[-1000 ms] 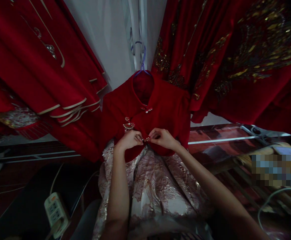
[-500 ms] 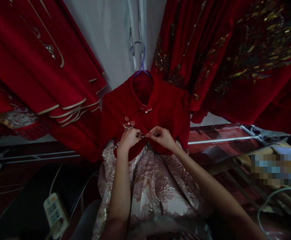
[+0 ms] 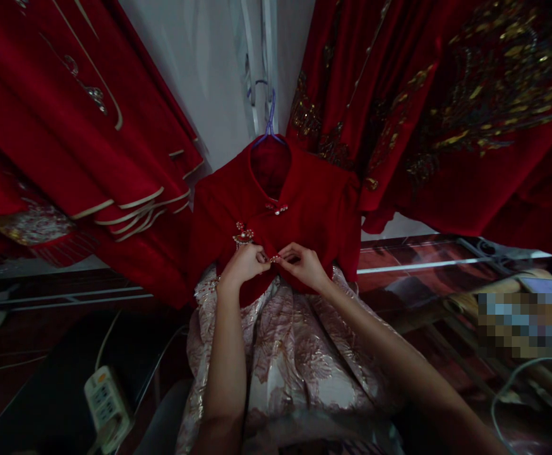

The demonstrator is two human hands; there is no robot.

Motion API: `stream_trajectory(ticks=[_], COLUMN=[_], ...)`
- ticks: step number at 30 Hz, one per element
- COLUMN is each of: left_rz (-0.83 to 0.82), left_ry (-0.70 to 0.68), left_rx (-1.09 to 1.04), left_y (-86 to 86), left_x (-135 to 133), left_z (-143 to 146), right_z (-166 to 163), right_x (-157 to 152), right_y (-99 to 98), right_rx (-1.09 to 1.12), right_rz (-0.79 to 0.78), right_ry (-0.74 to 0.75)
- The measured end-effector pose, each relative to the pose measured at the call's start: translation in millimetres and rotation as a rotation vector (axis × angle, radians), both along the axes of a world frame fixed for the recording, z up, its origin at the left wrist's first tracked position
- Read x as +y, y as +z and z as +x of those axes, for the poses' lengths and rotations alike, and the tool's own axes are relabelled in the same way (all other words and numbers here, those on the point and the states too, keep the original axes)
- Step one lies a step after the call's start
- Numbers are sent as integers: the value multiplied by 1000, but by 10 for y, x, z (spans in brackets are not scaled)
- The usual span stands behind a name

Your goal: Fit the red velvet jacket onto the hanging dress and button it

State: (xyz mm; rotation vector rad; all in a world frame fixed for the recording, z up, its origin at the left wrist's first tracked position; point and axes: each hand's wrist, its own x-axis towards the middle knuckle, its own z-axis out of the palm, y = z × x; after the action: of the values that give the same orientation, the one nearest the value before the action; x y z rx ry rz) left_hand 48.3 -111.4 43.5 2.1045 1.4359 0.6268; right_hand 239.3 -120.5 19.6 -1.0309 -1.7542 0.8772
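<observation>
A small red velvet jacket with a stand collar hangs on a purple hanger in front of me, over a pale brocade skirt. My left hand and my right hand meet at the jacket's front, low down. Both pinch a small beaded clasp between their fingertips. Above it another clasp sits fastened near the collar. A jewelled brooch is pinned just above my left hand.
Red embroidered garments hang on the left and on the right. A white power strip with its cable lies at the lower left. A glass-topped counter runs behind on the right, with a white cable over it.
Both hands have stayed at the lower clasp; their fingertips have drawn a little closer together, and the right hand has shifted slightly left.
</observation>
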Motion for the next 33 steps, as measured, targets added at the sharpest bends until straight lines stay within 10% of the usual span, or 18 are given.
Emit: stream_trajectory(ticks=[23, 33], left_rz=[-280, 24], left_ry=[-29, -128], left_rx=[-293, -224], left_y=[-66, -5], left_x=[15, 20], left_z=[-40, -41], right_z=[-107, -33], right_x=[-87, 30], right_y=[-164, -149], right_rx=[-47, 69], right_rz=[53, -187], right_ry=[-82, -14])
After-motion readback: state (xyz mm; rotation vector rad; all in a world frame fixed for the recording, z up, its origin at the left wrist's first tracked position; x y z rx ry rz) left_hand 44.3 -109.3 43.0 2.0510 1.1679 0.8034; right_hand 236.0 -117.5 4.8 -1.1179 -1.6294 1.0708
